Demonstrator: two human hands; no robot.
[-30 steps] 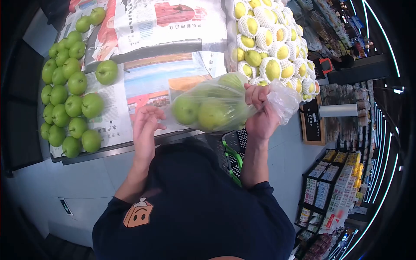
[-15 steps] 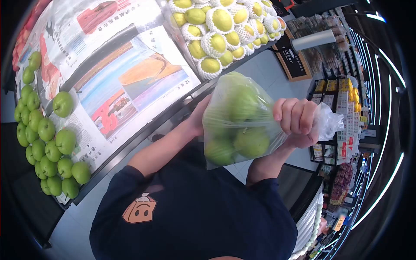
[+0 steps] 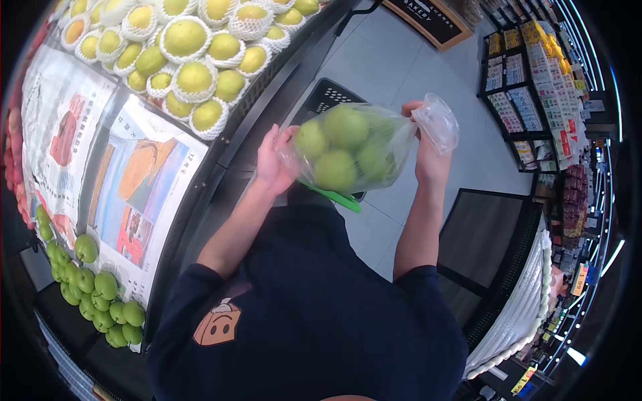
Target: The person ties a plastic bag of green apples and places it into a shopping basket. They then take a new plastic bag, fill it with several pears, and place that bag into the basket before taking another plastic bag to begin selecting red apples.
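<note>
A clear plastic bag (image 3: 394, 144) with several green apples (image 3: 336, 170) in it hangs between my two hands, stretched sideways. My right hand (image 3: 425, 130) is closed on the gathered neck, and the loose top of the bag puffs out past the fingers. At the other end, my left hand (image 3: 275, 159) has its fingers on the bag's bottom corner, gripping it. Below the bag is a black basket (image 3: 326, 91) with a green handle (image 3: 338, 199), partly hidden by the bag.
On the left, a display stand holds loose green apples (image 3: 100, 294), newspaper sheets (image 3: 144, 177) and yellow-green fruit in foam nets (image 3: 194, 77). A bakery sign (image 3: 428, 20) stands on the tiled floor (image 3: 374, 53). Packaged goods fill a shelf rack (image 3: 535, 87) at the right.
The view has turned, and the basket now shows beneath the bag. My left hand has shifted from behind the bag to its bottom corner; the bag now lies more level.
</note>
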